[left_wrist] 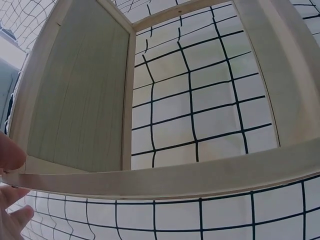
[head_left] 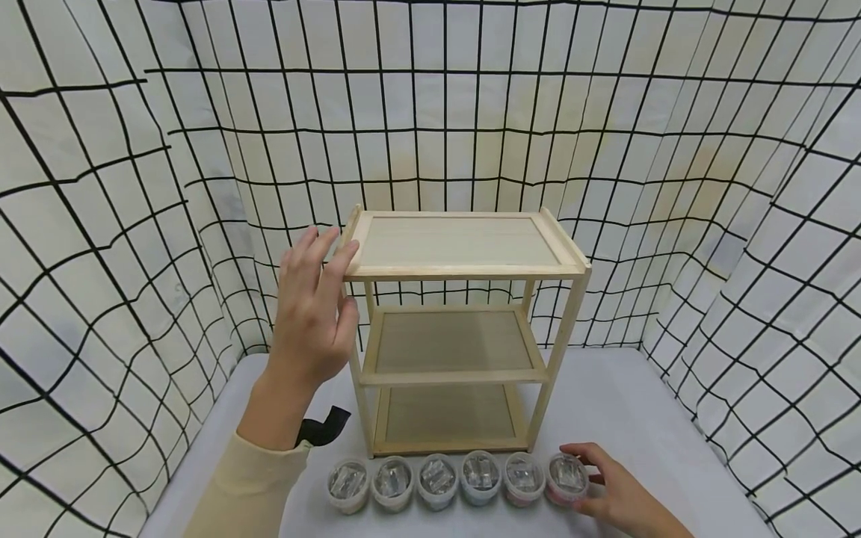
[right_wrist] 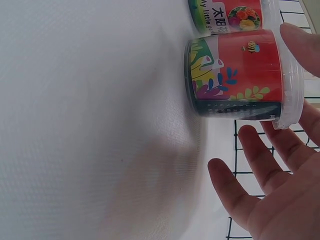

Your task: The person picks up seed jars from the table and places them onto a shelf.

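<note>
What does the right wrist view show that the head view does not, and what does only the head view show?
Only the right wrist view: the printed side of the rightmost tub, with a bee and leaves; flowers and Chinese characters on the neighbouring tub.

Only the head view: the left grip at the upper left corner of the full three-tier wooden rack, and four other tubs in the row.

Both: the right grip, those first two tubs, white cloth and grid backdrop.

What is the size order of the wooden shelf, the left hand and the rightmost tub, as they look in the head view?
1. Wooden shelf, largest
2. Left hand
3. Rightmost tub, clearly smallest
</note>
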`<state>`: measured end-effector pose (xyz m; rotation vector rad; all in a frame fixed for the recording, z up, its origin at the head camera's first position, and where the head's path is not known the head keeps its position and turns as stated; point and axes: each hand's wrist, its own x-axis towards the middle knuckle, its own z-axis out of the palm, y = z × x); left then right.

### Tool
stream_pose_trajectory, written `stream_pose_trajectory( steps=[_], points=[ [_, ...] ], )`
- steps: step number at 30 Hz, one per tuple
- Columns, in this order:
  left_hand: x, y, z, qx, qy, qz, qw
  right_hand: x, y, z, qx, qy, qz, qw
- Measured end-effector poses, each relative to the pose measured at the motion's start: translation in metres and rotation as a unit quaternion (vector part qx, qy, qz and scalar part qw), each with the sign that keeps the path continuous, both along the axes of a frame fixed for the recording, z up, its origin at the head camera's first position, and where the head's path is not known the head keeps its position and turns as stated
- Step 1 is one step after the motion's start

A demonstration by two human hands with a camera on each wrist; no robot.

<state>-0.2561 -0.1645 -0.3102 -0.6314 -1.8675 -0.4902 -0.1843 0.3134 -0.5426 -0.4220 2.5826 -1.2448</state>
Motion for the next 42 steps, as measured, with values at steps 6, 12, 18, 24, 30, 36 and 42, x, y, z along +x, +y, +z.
stream_pose_trajectory(
  steps=[6, 12, 18, 24, 30, 36, 42],
  points=[
    [-0.005, 0.001, 0.005, 0.000, 0.001, -0.023, 0.9997, -0.002, -0.002, -0.001, 0.004, -0.024, -0.017, 1.000],
    [-0.006, 0.001, 0.005, -0.007, -0.020, -0.026, 0.9994, -0.002, 0.001, -0.004, -0.009, -0.022, -0.013, 1.000],
    [-0.005, 0.002, 0.004, -0.018, -0.041, -0.023, 0.9987, -0.001, 0.004, -0.007, -0.028, -0.018, 0.000, 0.999],
    [-0.006, 0.002, 0.002, -0.016, -0.042, -0.025, 0.9987, 0.000, 0.003, -0.005, -0.029, -0.030, 0.001, 0.999],
    [-0.007, 0.002, 0.000, -0.013, -0.041, -0.027, 0.9987, 0.001, 0.004, -0.002, -0.023, -0.016, 0.007, 1.000],
    [-0.008, 0.002, -0.001, -0.006, -0.033, -0.031, 0.9989, -0.002, 0.006, 0.003, 0.001, -0.002, -0.005, 1.000],
    [-0.008, 0.003, -0.001, -0.005, -0.030, -0.036, 0.9989, -0.003, 0.009, 0.010, 0.008, 0.006, -0.005, 1.000]
  ],
)
